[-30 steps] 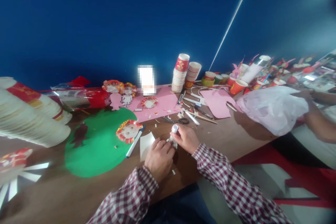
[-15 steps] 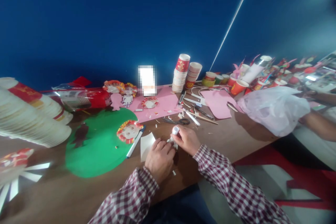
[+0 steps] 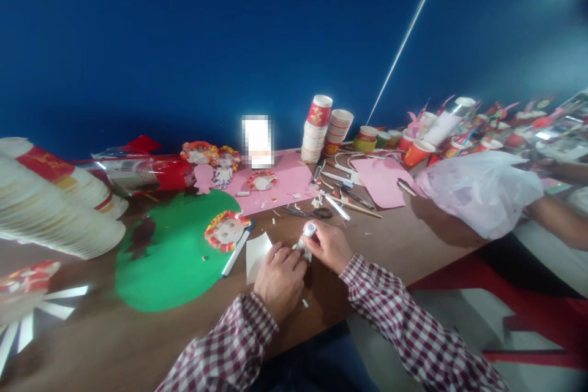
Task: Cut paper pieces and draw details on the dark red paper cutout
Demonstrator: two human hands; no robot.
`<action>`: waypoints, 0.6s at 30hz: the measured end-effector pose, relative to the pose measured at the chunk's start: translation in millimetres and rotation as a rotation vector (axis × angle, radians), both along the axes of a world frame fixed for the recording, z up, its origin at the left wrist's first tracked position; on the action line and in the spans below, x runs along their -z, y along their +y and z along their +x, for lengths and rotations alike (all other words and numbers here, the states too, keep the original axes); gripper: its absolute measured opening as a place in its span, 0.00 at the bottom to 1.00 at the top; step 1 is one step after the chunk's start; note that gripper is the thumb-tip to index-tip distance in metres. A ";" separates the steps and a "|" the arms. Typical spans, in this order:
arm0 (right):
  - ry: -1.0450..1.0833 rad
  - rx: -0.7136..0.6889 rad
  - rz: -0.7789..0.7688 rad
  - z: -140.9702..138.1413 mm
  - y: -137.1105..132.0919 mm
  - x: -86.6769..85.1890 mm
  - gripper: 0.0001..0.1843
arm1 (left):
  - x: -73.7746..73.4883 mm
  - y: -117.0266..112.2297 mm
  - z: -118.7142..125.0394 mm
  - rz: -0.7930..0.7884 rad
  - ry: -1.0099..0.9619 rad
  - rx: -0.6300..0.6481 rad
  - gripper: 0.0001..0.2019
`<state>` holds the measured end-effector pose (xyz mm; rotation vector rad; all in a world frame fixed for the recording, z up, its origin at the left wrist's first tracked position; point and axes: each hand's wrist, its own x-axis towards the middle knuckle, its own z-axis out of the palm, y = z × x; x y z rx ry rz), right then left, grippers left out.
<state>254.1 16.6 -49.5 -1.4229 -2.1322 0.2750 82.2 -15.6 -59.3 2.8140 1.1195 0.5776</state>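
Note:
Fingers bent, my left hand (image 3: 280, 278) presses a small white paper cutout (image 3: 301, 250) against the brown table. My right hand (image 3: 329, 246) grips a white glue stick (image 3: 309, 230) just above that cutout; its lower end is hidden. Part of the cutout lies under my left fingertips. A white sheet of paper (image 3: 258, 252) lies beside my left hand. Left of it are a white marker with a blue cap (image 3: 237, 250) and a round face cutout with a red and yellow rim (image 3: 226, 231). Dark scissors (image 3: 316, 212) rest beyond my right hand.
Green paper (image 3: 174, 257) covers the left part of the table. Stacked paper cups (image 3: 59, 214) lean at far left, with another cup stack (image 3: 316, 128) by the wall. Pink paper (image 3: 285, 180), pens and scraps lie behind. A co-worker's arm (image 3: 560, 217) is beside a plastic bag (image 3: 482, 193).
My right hand has shifted the glue stick slightly to the right over the cutout. My left hand stays in place.

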 end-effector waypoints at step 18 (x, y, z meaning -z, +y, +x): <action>0.005 -0.003 0.004 -2.8 -0.9 1.5 0.08 | 0.2 -0.9 0.0 0.015 0.017 -0.010 0.09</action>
